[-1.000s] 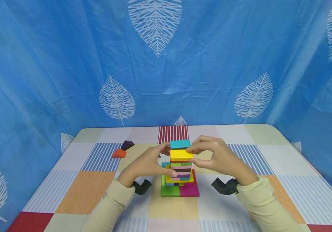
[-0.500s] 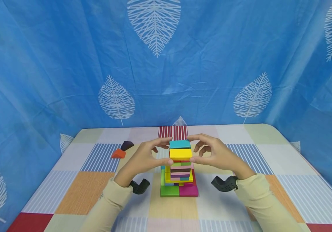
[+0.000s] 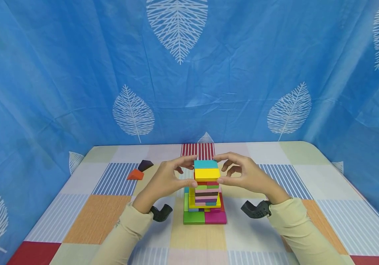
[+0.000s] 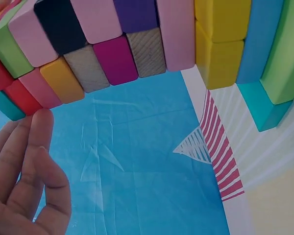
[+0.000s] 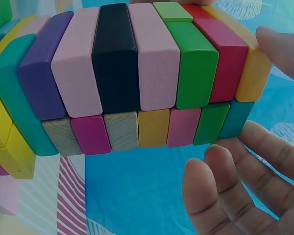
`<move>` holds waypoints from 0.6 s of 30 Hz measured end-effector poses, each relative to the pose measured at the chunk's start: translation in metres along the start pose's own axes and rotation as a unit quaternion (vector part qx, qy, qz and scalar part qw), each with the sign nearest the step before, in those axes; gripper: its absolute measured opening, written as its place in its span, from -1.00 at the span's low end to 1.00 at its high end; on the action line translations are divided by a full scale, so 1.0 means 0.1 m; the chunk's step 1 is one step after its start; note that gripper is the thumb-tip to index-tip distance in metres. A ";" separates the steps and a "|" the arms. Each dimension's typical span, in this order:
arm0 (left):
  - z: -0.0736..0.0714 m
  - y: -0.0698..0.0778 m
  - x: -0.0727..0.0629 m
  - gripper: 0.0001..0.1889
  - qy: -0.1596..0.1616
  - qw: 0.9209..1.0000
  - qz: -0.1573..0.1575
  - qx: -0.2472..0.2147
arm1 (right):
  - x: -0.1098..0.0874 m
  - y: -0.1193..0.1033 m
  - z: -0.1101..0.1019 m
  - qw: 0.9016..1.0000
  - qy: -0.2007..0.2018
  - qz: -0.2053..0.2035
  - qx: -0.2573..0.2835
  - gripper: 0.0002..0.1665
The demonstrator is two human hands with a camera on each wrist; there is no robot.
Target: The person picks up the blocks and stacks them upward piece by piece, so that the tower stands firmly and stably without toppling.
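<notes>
A tower of stacked coloured wooden blocks stands mid-table on a wider base of green and magenta pieces. Its top layer has a yellow block in front and a teal block behind, side by side. My left hand pinches this layer from the left, thumb at the yellow block and forefinger at the teal one. From the right, my right hand pinches the same pair. Up close in the right wrist view, the thumb touches the yellow block and fingertips reach the teal block.
An orange block and a black block lie at the back left of the table. A patchwork-patterned cloth covers the tabletop. Blue curtains with white leaf prints hang behind and at both sides.
My right fingers have left the yellow block's top for the teal block's back corner; my left thumb has risen from the tower's side. The slightly skewed teal block now lies flush with the yellow one.
</notes>
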State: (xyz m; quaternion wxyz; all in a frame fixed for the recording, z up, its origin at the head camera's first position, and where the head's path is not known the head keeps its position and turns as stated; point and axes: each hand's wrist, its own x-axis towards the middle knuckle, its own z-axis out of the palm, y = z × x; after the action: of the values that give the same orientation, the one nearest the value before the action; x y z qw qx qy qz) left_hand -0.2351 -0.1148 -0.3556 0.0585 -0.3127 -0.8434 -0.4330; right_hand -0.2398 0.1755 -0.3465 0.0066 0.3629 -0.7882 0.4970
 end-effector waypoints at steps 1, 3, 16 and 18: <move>0.00 0.00 0.00 -0.20 0.002 1.000 0.003 0.002 | 0.00 0.01 0.00 1.000 -0.001 0.000 -0.001 -0.36; 0.00 -0.01 0.00 -0.17 0.004 1.000 0.008 0.005 | 0.00 0.02 -0.01 1.000 -0.003 0.001 -0.006 -0.32; 0.00 -0.01 0.00 -0.13 0.007 1.000 0.000 -0.005 | 0.02 0.04 0.01 1.000 -0.016 0.008 -0.010 -0.21; 0.00 0.00 0.00 -0.07 -0.002 1.000 -0.003 -0.007 | 0.02 0.05 0.02 1.000 -0.019 0.008 -0.007 -0.19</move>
State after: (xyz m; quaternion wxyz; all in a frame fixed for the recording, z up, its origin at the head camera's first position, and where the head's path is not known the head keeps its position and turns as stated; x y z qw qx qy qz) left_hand -0.2356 -0.1152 -0.3556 0.0533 -0.3116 -0.8415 -0.4382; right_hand -0.2435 0.1740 -0.3504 -0.0094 0.3658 -0.7945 0.4846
